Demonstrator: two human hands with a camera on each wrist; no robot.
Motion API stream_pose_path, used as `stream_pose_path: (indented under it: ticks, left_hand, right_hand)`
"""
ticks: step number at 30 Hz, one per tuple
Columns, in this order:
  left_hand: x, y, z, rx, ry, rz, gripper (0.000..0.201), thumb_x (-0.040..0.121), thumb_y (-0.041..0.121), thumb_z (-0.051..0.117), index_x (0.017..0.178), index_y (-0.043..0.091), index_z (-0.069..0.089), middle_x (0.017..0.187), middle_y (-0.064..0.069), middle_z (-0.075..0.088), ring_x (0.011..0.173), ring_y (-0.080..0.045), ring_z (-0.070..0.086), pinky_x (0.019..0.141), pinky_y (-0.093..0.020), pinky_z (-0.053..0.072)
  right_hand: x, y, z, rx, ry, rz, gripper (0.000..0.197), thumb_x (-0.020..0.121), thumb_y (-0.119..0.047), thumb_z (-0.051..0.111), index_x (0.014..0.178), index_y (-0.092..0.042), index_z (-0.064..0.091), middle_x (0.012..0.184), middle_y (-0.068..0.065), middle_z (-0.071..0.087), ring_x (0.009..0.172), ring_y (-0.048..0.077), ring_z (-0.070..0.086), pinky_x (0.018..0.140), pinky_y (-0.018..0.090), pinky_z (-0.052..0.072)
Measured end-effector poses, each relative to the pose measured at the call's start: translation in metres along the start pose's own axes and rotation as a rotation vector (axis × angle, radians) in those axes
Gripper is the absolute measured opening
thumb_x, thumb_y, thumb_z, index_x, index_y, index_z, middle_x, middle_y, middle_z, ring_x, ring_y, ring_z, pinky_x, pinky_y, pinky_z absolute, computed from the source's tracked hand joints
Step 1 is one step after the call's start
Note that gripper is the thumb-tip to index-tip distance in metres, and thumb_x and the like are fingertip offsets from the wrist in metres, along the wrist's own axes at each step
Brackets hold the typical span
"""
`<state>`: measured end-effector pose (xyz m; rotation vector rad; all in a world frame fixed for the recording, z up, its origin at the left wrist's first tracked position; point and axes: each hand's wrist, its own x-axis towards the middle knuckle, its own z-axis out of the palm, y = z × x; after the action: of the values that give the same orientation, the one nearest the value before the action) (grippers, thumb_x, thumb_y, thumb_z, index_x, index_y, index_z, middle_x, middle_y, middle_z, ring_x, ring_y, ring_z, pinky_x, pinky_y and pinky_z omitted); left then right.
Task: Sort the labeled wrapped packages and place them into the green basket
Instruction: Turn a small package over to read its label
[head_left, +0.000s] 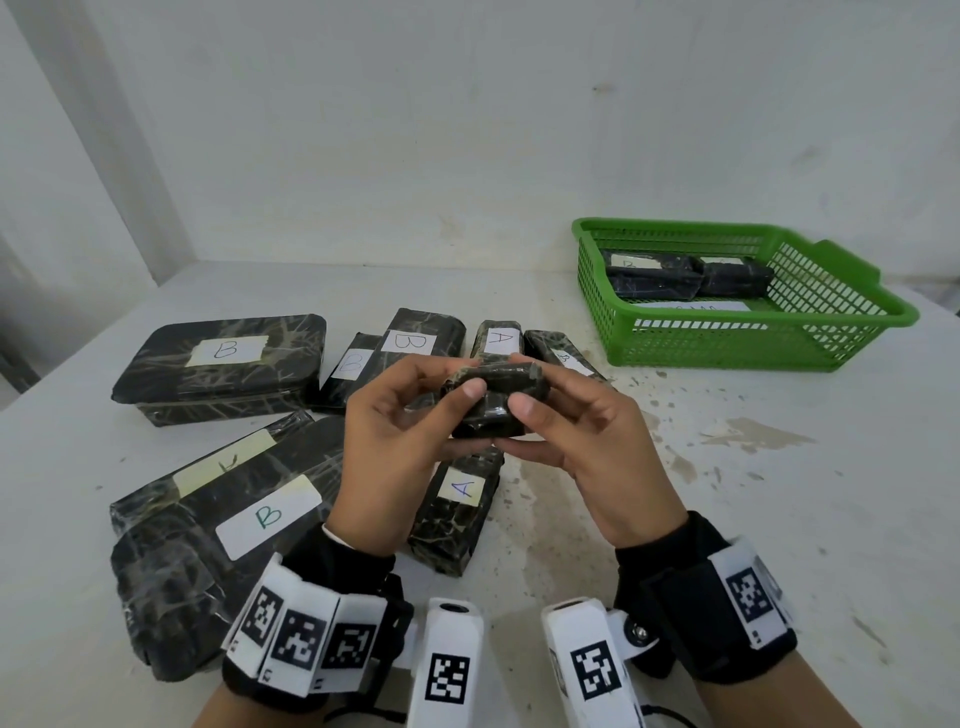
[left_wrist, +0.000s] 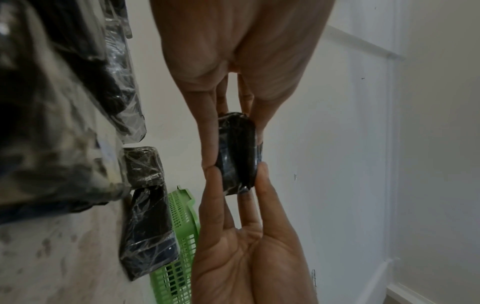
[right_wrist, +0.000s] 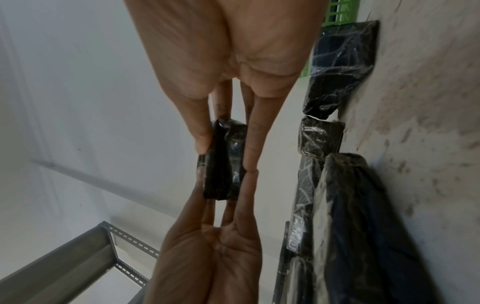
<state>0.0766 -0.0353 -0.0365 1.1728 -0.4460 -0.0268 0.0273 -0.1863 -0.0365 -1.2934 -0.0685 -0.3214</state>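
Stained white table (head_left: 727, 519), labeled wrapped packages (head_left: 223, 364), green basket (head_left: 852, 332)

Small black wrapped package (head_left: 491, 400) held above labeled packages (head_left: 221, 366); green basket (head_left: 748, 312) right.

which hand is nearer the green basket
Right. The right hand is on the side of the green basket; the left hand is farther left. Both hold a small package.

A plain white wall (head_left: 467, 130) is standing behind a stained white table (head_left: 753, 467); a grey metal shelf (right_wrist: 78, 257) is showing alongside.
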Motion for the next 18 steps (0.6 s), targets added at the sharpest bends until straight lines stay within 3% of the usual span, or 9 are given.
stream_pose_path:
  ticks: [5, 11, 14, 18]
  left_hand:
    - [-0.0005, 0.0021, 0.0007, 0.011, -0.046, -0.028, 0.02, 0.077, 0.016, 0.068, 0.093, 0.004, 0.066, 0.093, -0.006, 0.073, 0.085, -0.027, 0.074, 0.064, -0.036, 0.062]
    - [-0.0017, 0.0028, 0.0027, 0.053, -0.034, 0.006, 0.017, 0.08, 0.013, 0.067, 0.087, -0.002, 0.063, 0.083, -0.005, 0.071, 0.077, -0.021, 0.074, 0.06, -0.034, 0.061]
    - [-0.0015, 0.0025, 0.003, 0.051, -0.042, -0.009, 0.021, 0.08, 0.014, 0.067, 0.088, -0.005, 0.062, 0.085, -0.008, 0.071, 0.079, -0.025, 0.075, 0.061, -0.036, 0.062]
    - [-0.0028, 0.0031, 0.0047, 0.051, -0.066, -0.047, 0.024, 0.075, 0.016, 0.071, 0.089, -0.002, 0.064, 0.09, -0.011, 0.07, 0.082, -0.029, 0.074, 0.067, -0.042, 0.062]
  right_hand:
    - [-0.0007, -0.0013, -0.0012, -0.007, 0.023, -0.01, 0.031, 0.08, -0.02, 0.067, 0.109, -0.008, 0.07, 0.099, 0.01, 0.075, 0.093, 0.023, 0.073, 0.071, 0.034, 0.06]
    - [0.0001, -0.0004, -0.0021, -0.042, 0.029, -0.012, 0.027, 0.079, -0.017, 0.067, 0.103, -0.005, 0.07, 0.096, 0.009, 0.075, 0.091, 0.023, 0.073, 0.07, 0.036, 0.061]
    - [-0.0001, -0.0024, -0.0016, -0.043, 0.033, 0.003, 0.033, 0.079, -0.026, 0.066, 0.102, -0.003, 0.069, 0.092, 0.008, 0.075, 0.089, 0.021, 0.073, 0.07, 0.036, 0.061]
    - [-0.0009, -0.0039, -0.002, -0.058, 0.082, -0.031, 0.022, 0.081, -0.024, 0.065, 0.091, -0.006, 0.071, 0.084, 0.01, 0.075, 0.082, 0.022, 0.074, 0.066, 0.038, 0.061]
